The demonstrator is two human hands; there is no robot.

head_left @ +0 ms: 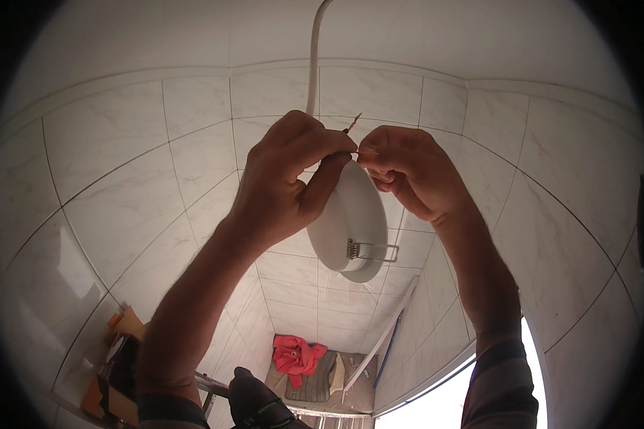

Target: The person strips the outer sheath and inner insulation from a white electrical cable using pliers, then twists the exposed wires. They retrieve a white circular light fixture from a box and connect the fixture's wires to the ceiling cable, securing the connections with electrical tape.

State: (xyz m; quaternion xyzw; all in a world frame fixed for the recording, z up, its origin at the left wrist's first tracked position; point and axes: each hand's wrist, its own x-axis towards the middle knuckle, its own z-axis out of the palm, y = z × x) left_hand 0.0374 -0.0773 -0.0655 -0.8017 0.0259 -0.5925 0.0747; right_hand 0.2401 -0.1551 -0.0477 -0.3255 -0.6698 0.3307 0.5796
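Note:
A white cable (pixel 313 64) hangs down from the ceiling and passes behind my left hand (pixel 288 170). That hand is closed, thumb and forefinger pinching a thin wire (pixel 355 151). Above its fingertips pokes a dark wire with a twisted bare copper end (pixel 355 122). My right hand (pixel 411 168) meets it from the right, its fingers pinched at the same thin wire. Just below both hands hangs a round white recessed ceiling light (pixel 347 222), tilted, with a metal spring clip (pixel 371 251) at its lower edge. Its upper part is hidden by my left hand.
Marble-patterned tiled walls (pixel 122 171) surround me. Far below, a red cloth (pixel 297 357) lies on a grey mat (pixel 315 386). Cardboard boxes (pixel 122 372) stand at lower left beside a metal rail (pixel 211 386). A bright opening (pixel 444 393) is at lower right.

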